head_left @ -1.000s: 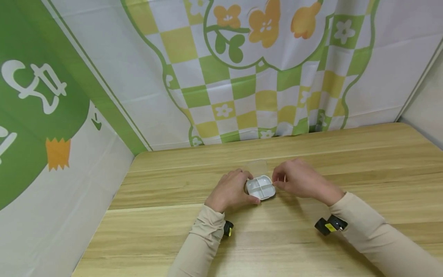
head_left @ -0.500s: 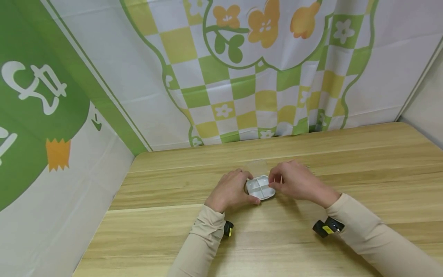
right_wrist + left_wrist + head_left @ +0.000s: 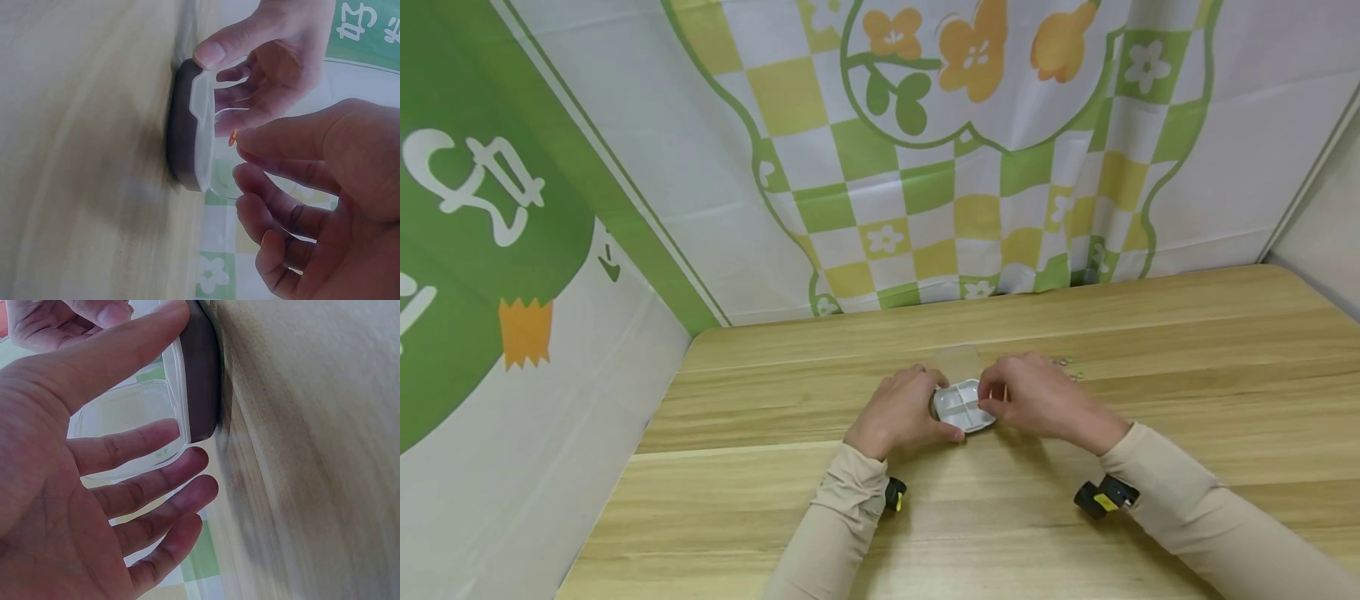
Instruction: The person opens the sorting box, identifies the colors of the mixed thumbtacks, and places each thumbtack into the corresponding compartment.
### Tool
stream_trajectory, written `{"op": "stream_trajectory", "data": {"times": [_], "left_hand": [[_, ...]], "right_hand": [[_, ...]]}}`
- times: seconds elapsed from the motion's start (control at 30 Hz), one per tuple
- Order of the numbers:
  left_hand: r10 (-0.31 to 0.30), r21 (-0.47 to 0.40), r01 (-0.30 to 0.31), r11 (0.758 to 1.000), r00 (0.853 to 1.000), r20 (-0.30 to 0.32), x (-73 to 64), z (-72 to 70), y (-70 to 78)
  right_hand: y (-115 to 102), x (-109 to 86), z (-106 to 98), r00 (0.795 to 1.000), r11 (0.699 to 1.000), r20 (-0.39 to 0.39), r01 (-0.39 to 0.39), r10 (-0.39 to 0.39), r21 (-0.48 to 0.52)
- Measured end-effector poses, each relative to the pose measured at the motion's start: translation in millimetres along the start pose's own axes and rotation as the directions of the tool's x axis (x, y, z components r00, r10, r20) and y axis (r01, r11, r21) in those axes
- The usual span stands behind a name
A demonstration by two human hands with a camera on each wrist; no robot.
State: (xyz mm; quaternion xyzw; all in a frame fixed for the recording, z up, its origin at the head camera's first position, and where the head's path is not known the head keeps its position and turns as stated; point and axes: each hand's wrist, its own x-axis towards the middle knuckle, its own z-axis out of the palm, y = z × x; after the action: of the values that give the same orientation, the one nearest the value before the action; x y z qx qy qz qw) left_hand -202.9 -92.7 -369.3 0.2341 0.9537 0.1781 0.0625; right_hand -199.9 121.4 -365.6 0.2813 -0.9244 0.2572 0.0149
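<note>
In the head view, a white four-compartment pill box (image 3: pixel 953 399) sits on the wooden table (image 3: pixel 737 500), below and right of the frame's centre, its clear lid (image 3: pixel 958 360) folded open toward the top of the frame. The left hand (image 3: pixel 901 412) grips the box's left side between thumb and index finger. The right hand (image 3: pixel 1047 396) pinches a small orange piece (image 3: pixel 233 137) (ring-like in the right wrist view) over the right-hand compartments. Tiny coloured pieces (image 3: pixel 1063 362), too small to identify, lie just beyond that hand.
</note>
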Motion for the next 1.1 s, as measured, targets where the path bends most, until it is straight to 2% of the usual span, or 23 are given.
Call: {"op": "stream_trajectory", "data": {"times": [0.23, 0.57, 1.1], "left_hand": [[0.004, 0.017, -0.004, 1.0, 1.0, -0.001, 0.9, 0.7, -1.3], [-0.003, 0.014, 0.003, 1.0, 1.0, 0.002, 1.3, 0.5, -0.9], [0.006, 0.024, -0.006, 1.0, 1.0, 0.001, 0.9, -0.4, -0.1]], "right_hand": [[2.0, -0.1, 6.9, 1.0, 1.0, -0.009, 0.004, -0.004, -0.015], [4.1, -0.5, 15.2, 0.997, 0.996, -0.053, 0.05, -0.053, -0.073], [4.6, -0.7, 22.0, 0.997, 0.995, -0.062, 0.034, -0.04, -0.097]]}}
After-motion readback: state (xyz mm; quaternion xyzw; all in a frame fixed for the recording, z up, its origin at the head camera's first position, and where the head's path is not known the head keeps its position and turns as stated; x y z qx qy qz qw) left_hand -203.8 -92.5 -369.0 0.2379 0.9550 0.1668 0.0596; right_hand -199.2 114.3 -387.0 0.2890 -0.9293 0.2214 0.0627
